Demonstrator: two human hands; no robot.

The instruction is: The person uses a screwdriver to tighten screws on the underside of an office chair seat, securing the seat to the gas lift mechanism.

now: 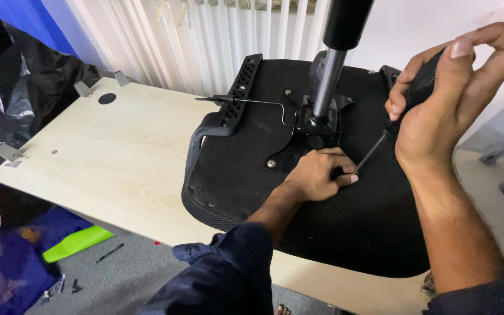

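A black office-chair seat (246, 169) lies upside down on a pale wooden board (118, 157). Its metal gas cylinder (329, 76) stands up from the black mounting plate (304, 125). My right hand (444, 99) grips the black handle of a screwdriver (380, 143), whose thin shaft slants down to the seat underside. My left hand (317, 175) rests on the seat with its fingertips pinched at the screwdriver's tip. Whatever sits under the tip is hidden by my fingers. A silver screw head (271, 164) shows on the plate to the left.
A black armrest bracket (228, 111) and a thin lever (252, 102) run along the seat's left side. Black plastic wrapping (24, 87) is heaped at the board's far left. A green sheet (77, 242) and small loose parts (59, 286) lie on the grey floor. White vertical blinds (205, 41) hang behind.
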